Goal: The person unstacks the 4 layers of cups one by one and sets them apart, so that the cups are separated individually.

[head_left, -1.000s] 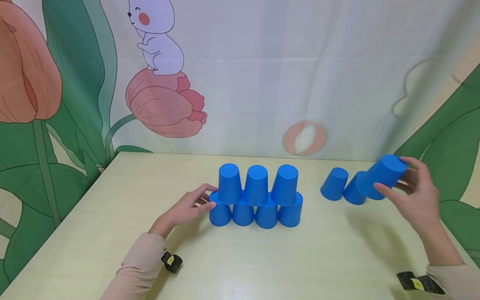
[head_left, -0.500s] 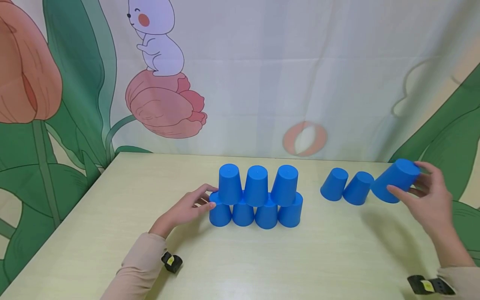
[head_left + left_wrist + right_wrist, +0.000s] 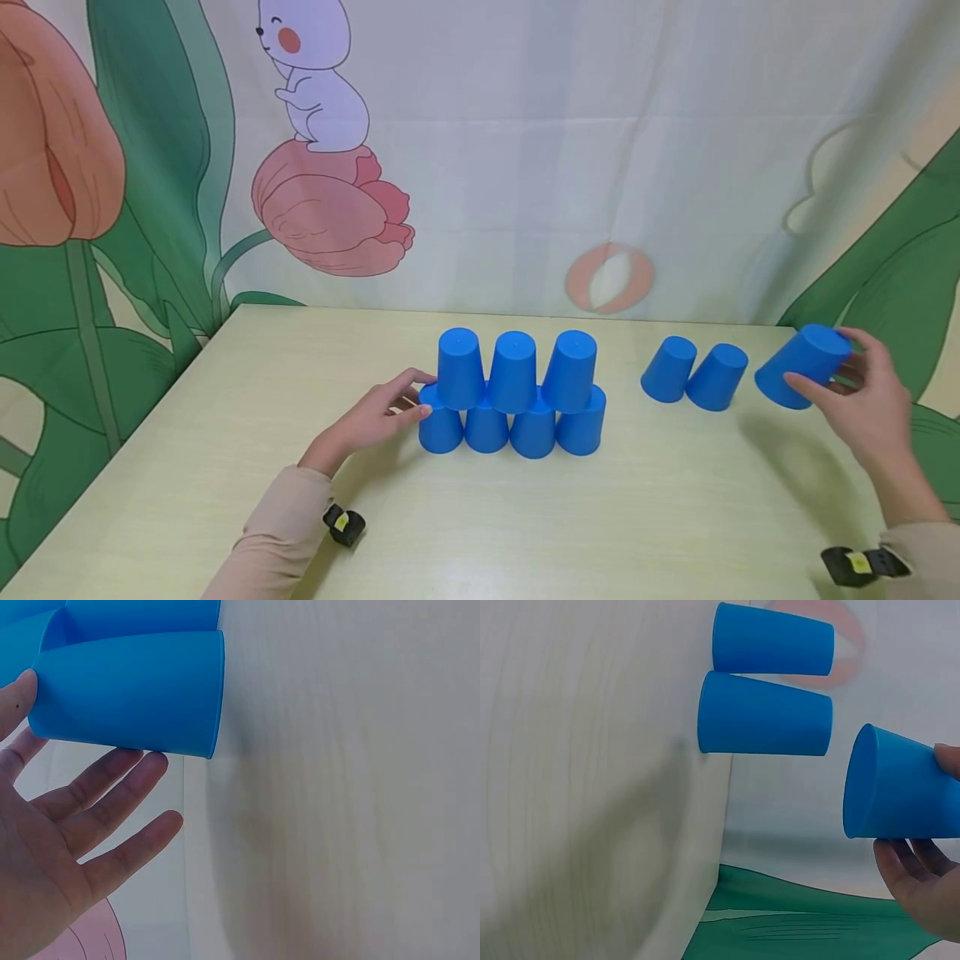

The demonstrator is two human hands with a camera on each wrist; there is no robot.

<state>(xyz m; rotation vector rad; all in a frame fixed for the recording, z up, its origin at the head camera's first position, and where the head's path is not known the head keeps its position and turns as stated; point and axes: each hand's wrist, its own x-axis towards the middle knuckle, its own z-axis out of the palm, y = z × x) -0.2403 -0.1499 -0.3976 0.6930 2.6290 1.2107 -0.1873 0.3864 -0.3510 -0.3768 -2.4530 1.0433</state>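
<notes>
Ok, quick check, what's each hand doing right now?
Left hand: open, touching the leftmost lower cup.
Right hand: closed around a blue cup, held off the table.

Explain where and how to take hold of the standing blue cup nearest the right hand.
Probably high around that blue cup, coming from the right. It stands mouth down and tapers upward, so the gap to its left neighbour widens near the top, making room there.
</notes>
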